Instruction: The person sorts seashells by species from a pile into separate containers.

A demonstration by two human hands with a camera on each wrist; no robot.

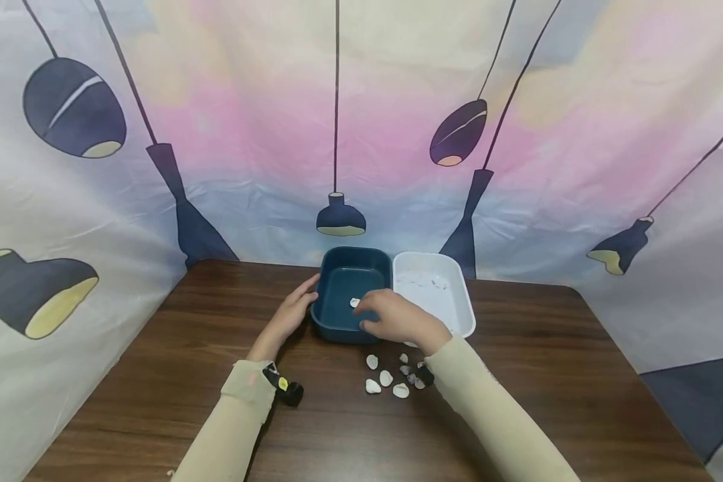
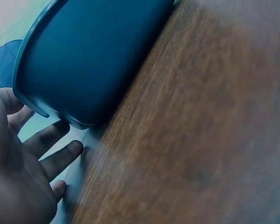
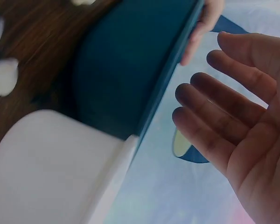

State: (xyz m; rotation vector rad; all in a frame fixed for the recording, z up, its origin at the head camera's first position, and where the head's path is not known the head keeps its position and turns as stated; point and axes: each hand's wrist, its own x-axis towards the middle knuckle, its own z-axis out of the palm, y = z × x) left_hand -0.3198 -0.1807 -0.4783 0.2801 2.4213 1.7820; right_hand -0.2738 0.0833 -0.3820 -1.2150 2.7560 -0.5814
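Beyond the table's middle stands a dark teal basin point(image 1: 351, 281), and inside it, just left of my right fingertips, shows a white shell point(image 1: 355, 302). My right hand point(image 1: 394, 316) hovers over the basin's right side. The right wrist view shows its fingers loosely bent and parted, nothing between them. At the basin's left side is my left hand point(image 1: 292, 311), its fingers spread along the wall, thumb by the rim. Several white and greyish shells point(image 1: 385, 378) lie on the wood in front of the basin, some partly hidden by my right wrist.
A white basin point(image 1: 466, 311) stands against the teal one on the right, with small dark marks on its bottom. Both sit near the far edge of the brown wooden table point(image 1: 536, 375). A cloth backdrop point(image 1: 265, 134) printed with hanging lamps rises behind the table.
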